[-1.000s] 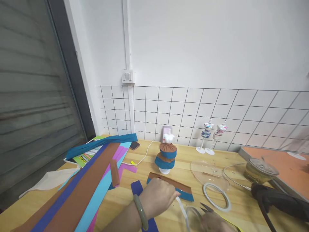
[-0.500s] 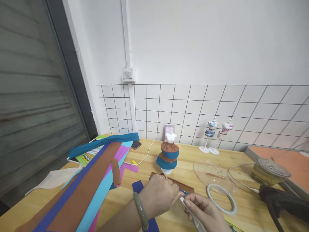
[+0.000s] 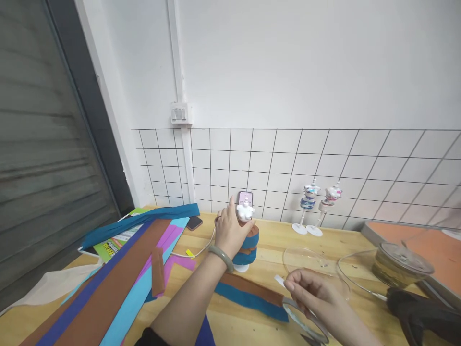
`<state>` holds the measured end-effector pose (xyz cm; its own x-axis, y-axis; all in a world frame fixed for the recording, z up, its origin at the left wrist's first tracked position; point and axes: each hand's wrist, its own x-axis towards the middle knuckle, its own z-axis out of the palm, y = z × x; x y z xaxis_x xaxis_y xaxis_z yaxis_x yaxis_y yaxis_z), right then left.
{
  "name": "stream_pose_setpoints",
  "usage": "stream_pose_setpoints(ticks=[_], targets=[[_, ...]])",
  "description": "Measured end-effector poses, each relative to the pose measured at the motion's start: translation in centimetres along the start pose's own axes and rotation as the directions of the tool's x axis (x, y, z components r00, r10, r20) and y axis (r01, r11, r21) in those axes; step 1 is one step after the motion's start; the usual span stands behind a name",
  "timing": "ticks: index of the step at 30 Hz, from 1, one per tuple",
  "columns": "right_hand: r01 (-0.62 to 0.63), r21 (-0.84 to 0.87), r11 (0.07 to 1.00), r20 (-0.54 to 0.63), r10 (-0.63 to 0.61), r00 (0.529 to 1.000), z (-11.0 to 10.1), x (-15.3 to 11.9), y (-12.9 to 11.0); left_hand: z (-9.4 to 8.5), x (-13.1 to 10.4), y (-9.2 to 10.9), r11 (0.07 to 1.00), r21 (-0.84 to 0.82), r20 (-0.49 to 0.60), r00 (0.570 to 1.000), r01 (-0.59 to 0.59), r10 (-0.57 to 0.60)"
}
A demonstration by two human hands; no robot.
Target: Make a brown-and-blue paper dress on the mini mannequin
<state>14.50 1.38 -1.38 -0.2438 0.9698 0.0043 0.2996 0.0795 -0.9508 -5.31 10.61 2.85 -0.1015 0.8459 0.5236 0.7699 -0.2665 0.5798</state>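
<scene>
My left hand [image 3: 230,230], with a bangle at the wrist, reaches to the small white figure [image 3: 245,210] with its brown and blue layered skirt [image 3: 252,245]. Its fingers are spread at the figure's left side; whether they touch it cannot be made out. My right hand [image 3: 311,290] pinches a short white strip of tape [image 3: 279,281] between thumb and forefinger. Just below the right hand is a tape roll [image 3: 298,317], partly hidden by the hand. A brown and blue strip [image 3: 252,297] lies on the wooden table between the two arms.
Long coloured strips [image 3: 122,278] cover the left side, near a dark phone [image 3: 194,223]. A lit phone [image 3: 246,196] leans behind the figure. Two small figures on stands [image 3: 309,202] are at the back right. A clear container [image 3: 401,264] and a black tool [image 3: 425,312] sit at the right.
My left hand has left the tape and moved up to the figure, fingers now spread. My right hand has moved slightly right and up with the tape. The brown and blue strip is uncovered.
</scene>
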Motion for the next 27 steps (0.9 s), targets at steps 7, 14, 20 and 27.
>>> stream_pose_setpoints(ticks=[7, 14, 20, 27], targets=[[-0.001, 0.025, 1.0, -0.024, 0.002, 1.0, -1.2, 0.6, -1.9, 1.1, 0.1, 0.0, 0.981, -0.177, -0.056, 0.995, 0.075, -0.086], [0.16, -0.028, 0.987, -0.307, -0.161, 0.938, -0.3, 0.6, -5.2, 0.1, -3.6, 1.6, 0.979, -0.199, -0.147, 0.989, -0.043, 0.014], [0.203, -0.137, 0.969, -0.363, -0.24, 0.9, 0.8, 0.1, -5.5, -0.1, -6.5, 2.3, 0.971, -0.05, -0.246, 0.945, -0.232, 0.214], [0.191, -0.141, 0.971, -0.379, -0.231, 0.896, 1.7, 0.4, -5.0, -0.4, -6.8, 2.7, 0.949, -0.076, -0.25, 0.927, -0.306, 0.279]])
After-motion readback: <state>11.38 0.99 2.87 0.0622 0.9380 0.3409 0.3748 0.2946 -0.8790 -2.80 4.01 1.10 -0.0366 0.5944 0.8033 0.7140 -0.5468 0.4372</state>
